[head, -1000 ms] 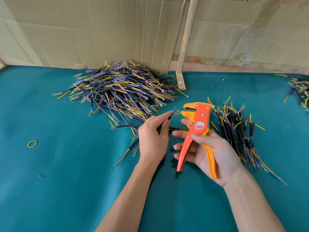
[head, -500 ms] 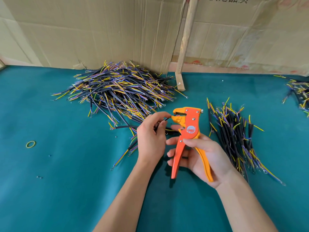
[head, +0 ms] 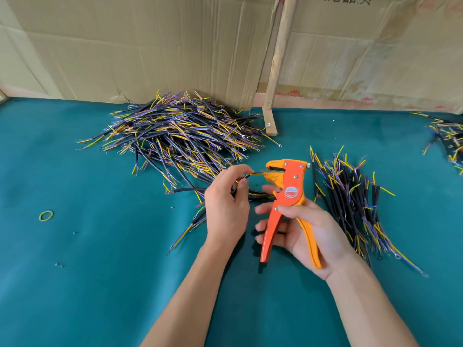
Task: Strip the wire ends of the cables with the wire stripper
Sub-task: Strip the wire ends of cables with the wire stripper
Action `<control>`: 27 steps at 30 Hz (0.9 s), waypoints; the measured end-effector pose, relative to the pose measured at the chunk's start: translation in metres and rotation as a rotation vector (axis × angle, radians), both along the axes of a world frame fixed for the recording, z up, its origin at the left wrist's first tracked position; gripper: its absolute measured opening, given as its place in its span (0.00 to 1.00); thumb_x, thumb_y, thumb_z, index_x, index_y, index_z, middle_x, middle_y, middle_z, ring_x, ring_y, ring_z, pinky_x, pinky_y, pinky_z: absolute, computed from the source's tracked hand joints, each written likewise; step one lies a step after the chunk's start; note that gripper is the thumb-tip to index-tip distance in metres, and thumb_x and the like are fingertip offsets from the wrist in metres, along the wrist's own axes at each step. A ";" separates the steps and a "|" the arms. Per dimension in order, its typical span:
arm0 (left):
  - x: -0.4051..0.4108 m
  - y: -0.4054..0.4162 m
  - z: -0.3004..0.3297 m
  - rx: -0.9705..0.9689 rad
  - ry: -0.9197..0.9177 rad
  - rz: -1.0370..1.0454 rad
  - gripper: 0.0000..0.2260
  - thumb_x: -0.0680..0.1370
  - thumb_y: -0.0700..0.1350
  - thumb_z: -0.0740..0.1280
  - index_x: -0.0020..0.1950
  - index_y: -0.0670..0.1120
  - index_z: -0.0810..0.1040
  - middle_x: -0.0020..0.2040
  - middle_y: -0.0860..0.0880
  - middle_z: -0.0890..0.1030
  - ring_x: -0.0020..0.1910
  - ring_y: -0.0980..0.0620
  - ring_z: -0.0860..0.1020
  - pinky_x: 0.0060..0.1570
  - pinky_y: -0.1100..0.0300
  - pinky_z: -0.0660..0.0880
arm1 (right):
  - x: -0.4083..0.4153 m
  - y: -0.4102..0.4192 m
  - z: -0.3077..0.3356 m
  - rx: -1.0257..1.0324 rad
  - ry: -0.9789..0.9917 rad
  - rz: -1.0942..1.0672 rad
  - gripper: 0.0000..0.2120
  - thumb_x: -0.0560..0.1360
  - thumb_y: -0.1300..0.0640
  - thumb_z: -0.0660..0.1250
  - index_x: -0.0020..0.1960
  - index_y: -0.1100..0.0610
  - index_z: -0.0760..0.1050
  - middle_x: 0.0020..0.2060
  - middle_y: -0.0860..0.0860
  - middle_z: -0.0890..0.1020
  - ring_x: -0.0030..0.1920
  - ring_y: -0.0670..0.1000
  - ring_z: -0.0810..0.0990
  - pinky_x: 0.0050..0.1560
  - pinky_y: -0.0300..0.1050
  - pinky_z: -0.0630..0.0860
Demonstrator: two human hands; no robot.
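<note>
My right hand [head: 304, 229] grips the orange wire stripper [head: 288, 191] by its two handles, jaws pointing up and left. My left hand [head: 225, 204] pinches a black cable [head: 246, 176] between thumb and fingers. The cable's yellow and purple wire ends reach into the stripper's jaws. Behind the hands, a big heap of black cables [head: 180, 136] with coloured wire ends lies on the green table [head: 100, 284]. A smaller row of cables [head: 350, 196] lies just right of the stripper.
A cardboard wall [head: 150, 46] and a leaning wooden stick [head: 278, 66] close off the back. More cables [head: 448, 139] lie at the far right edge. A yellow rubber band [head: 46, 216] and small scraps lie on the left. A few loose cables [head: 186, 234] lie under my left hand.
Both hands came closer together. The stripper moved left toward my left hand, and the cable's wire ends now sit in its jaws.
</note>
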State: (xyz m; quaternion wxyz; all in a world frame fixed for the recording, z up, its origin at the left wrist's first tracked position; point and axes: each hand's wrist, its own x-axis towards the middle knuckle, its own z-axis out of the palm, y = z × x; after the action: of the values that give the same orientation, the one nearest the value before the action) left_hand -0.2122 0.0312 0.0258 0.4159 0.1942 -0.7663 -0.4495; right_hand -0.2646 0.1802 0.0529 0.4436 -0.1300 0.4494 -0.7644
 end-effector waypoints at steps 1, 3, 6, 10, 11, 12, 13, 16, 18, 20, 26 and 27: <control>0.000 0.000 0.000 0.006 -0.003 0.005 0.12 0.77 0.32 0.66 0.52 0.48 0.82 0.44 0.55 0.82 0.46 0.56 0.79 0.48 0.62 0.74 | -0.002 0.003 0.000 -0.028 0.002 -0.015 0.26 0.72 0.63 0.69 0.70 0.62 0.75 0.49 0.66 0.82 0.42 0.64 0.82 0.44 0.60 0.81; -0.001 0.002 0.002 0.026 -0.016 -0.001 0.12 0.77 0.33 0.65 0.51 0.48 0.82 0.42 0.52 0.81 0.43 0.53 0.78 0.47 0.57 0.75 | -0.006 0.010 0.002 -0.114 0.012 -0.015 0.29 0.70 0.62 0.72 0.71 0.61 0.74 0.48 0.64 0.81 0.42 0.62 0.82 0.45 0.59 0.81; -0.001 0.005 0.006 0.056 -0.027 -0.014 0.09 0.76 0.36 0.65 0.49 0.49 0.82 0.38 0.48 0.79 0.39 0.50 0.76 0.44 0.52 0.75 | -0.008 0.013 0.003 -0.205 0.023 0.022 0.33 0.69 0.59 0.75 0.73 0.60 0.73 0.49 0.63 0.82 0.43 0.61 0.82 0.46 0.58 0.80; 0.000 0.006 0.007 0.077 -0.029 -0.037 0.05 0.78 0.41 0.68 0.46 0.49 0.83 0.40 0.49 0.81 0.41 0.52 0.79 0.47 0.54 0.76 | -0.001 -0.002 -0.002 -0.182 0.040 -0.137 0.30 0.69 0.66 0.67 0.71 0.61 0.72 0.59 0.64 0.81 0.43 0.62 0.83 0.46 0.60 0.81; 0.000 0.006 0.006 0.079 -0.030 -0.034 0.05 0.78 0.41 0.69 0.46 0.48 0.83 0.40 0.49 0.81 0.41 0.52 0.79 0.47 0.54 0.76 | -0.001 -0.004 -0.002 -0.174 0.055 -0.196 0.30 0.69 0.66 0.66 0.71 0.61 0.72 0.61 0.62 0.81 0.44 0.62 0.84 0.46 0.59 0.82; 0.000 0.005 0.006 0.077 -0.032 -0.029 0.04 0.78 0.40 0.70 0.46 0.48 0.84 0.39 0.49 0.81 0.41 0.52 0.79 0.47 0.55 0.76 | -0.002 -0.004 -0.003 -0.167 0.077 -0.244 0.30 0.69 0.66 0.65 0.71 0.60 0.72 0.63 0.60 0.81 0.44 0.62 0.84 0.46 0.59 0.82; -0.001 0.005 0.007 0.074 -0.036 -0.024 0.04 0.77 0.40 0.70 0.46 0.47 0.84 0.39 0.49 0.80 0.41 0.52 0.78 0.47 0.55 0.75 | -0.003 -0.004 -0.003 -0.157 0.105 -0.278 0.30 0.69 0.66 0.65 0.71 0.60 0.72 0.64 0.59 0.81 0.45 0.62 0.85 0.45 0.58 0.82; -0.001 0.006 0.008 0.066 -0.050 -0.024 0.04 0.77 0.39 0.71 0.45 0.47 0.85 0.37 0.49 0.79 0.39 0.53 0.77 0.45 0.56 0.75 | -0.005 -0.002 -0.003 -0.118 0.172 -0.309 0.29 0.69 0.67 0.64 0.70 0.60 0.71 0.65 0.57 0.81 0.46 0.62 0.85 0.45 0.57 0.82; -0.002 0.007 0.008 0.068 -0.059 -0.031 0.04 0.76 0.40 0.71 0.44 0.48 0.84 0.37 0.49 0.79 0.39 0.53 0.77 0.45 0.55 0.75 | -0.004 -0.003 -0.004 -0.097 0.196 -0.297 0.28 0.69 0.67 0.64 0.70 0.60 0.71 0.65 0.57 0.81 0.45 0.61 0.85 0.44 0.57 0.82; -0.001 0.007 0.009 0.082 -0.059 -0.035 0.05 0.75 0.40 0.71 0.43 0.49 0.84 0.37 0.49 0.80 0.39 0.53 0.78 0.45 0.55 0.75 | -0.003 -0.004 -0.005 -0.063 0.220 -0.289 0.28 0.69 0.67 0.65 0.69 0.59 0.73 0.64 0.57 0.82 0.45 0.62 0.84 0.43 0.57 0.82; 0.001 0.007 0.010 0.117 -0.052 -0.030 0.04 0.74 0.45 0.69 0.43 0.49 0.84 0.38 0.48 0.79 0.40 0.53 0.77 0.44 0.58 0.74 | -0.005 -0.002 -0.006 -0.028 0.209 -0.265 0.26 0.69 0.66 0.65 0.68 0.59 0.73 0.59 0.61 0.83 0.44 0.63 0.85 0.43 0.57 0.82; 0.001 0.007 0.010 0.116 -0.055 -0.026 0.04 0.75 0.46 0.69 0.43 0.48 0.83 0.37 0.48 0.79 0.40 0.53 0.77 0.44 0.58 0.74 | -0.005 -0.001 -0.006 -0.020 0.212 -0.260 0.26 0.70 0.66 0.65 0.68 0.59 0.73 0.58 0.61 0.84 0.44 0.62 0.85 0.43 0.57 0.82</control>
State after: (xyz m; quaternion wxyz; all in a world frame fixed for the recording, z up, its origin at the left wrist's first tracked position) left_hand -0.2115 0.0384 0.0356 0.3768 0.2205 -0.7527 -0.4928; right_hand -0.2697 0.1790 0.0469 0.2899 -0.1550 0.4990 -0.8018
